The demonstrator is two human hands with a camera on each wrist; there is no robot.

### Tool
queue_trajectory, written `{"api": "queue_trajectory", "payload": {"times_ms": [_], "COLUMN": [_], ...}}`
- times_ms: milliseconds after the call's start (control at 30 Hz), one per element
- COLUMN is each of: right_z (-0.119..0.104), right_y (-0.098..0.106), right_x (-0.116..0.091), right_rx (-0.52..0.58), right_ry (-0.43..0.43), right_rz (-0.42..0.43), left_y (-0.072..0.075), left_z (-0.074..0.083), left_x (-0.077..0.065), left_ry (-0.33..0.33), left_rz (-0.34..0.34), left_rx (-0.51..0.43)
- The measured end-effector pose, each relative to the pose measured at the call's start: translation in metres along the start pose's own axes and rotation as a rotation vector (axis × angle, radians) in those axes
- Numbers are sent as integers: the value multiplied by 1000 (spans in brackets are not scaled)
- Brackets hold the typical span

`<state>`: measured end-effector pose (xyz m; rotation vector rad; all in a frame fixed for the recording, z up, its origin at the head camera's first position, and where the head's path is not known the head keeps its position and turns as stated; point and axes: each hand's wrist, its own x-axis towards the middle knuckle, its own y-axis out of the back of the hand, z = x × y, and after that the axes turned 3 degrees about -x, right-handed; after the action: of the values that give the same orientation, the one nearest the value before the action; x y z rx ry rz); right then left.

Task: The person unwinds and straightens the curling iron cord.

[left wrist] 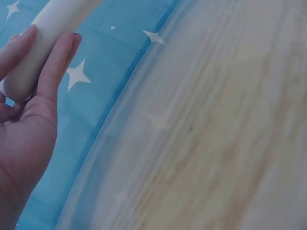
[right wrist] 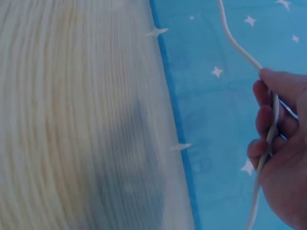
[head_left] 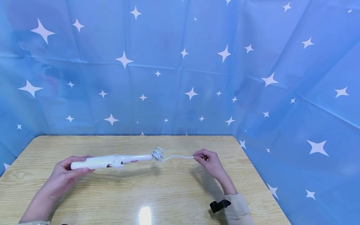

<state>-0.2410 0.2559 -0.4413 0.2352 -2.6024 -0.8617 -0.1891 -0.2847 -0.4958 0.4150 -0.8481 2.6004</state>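
A white curling iron [head_left: 130, 158] is held level over the table, its thick end in my left hand [head_left: 63, 175]. In the left wrist view, the fingers and thumb grip that smooth white end [left wrist: 57, 21] from both sides. White cord is bunched in a small coil [head_left: 157, 153] at the iron's right end. From there a length of cord [head_left: 177, 156] stretches to my right hand [head_left: 211, 164], which pinches it between thumb and fingers. The right wrist view shows the cord [right wrist: 235, 43] crossing the curled fingers and hanging on below the palm.
A wood-grain table [head_left: 174, 190] with rounded far corners lies beneath both hands. Behind it and along the right side hangs a blue curtain [head_left: 157, 84] with white stars. A black strap piece [head_left: 220, 206] sits at my right sleeve cuff.
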Motion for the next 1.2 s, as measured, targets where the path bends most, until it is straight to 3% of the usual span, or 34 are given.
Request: {"api": "queue_trajectory", "payload": {"times_ms": [233, 533, 900, 1200], "right_z": [7, 3, -11, -25], "right_y": [-2, -10, -19, -39], "right_x": [1, 4, 15, 22], "right_rx": [-10, -41, 9, 55], "right_ry": [0, 19, 5, 56], "right_rz": [-20, -132, -153, -338], "left_y": [-1, -2, -6, -5], "left_z": [2, 4, 4, 3], "left_x": [-1, 0, 3, 4], "left_ry": [6, 8, -8, 22], "left_rz": [-15, -31, -30, -34], "left_rx": [52, 13, 10, 45]}}
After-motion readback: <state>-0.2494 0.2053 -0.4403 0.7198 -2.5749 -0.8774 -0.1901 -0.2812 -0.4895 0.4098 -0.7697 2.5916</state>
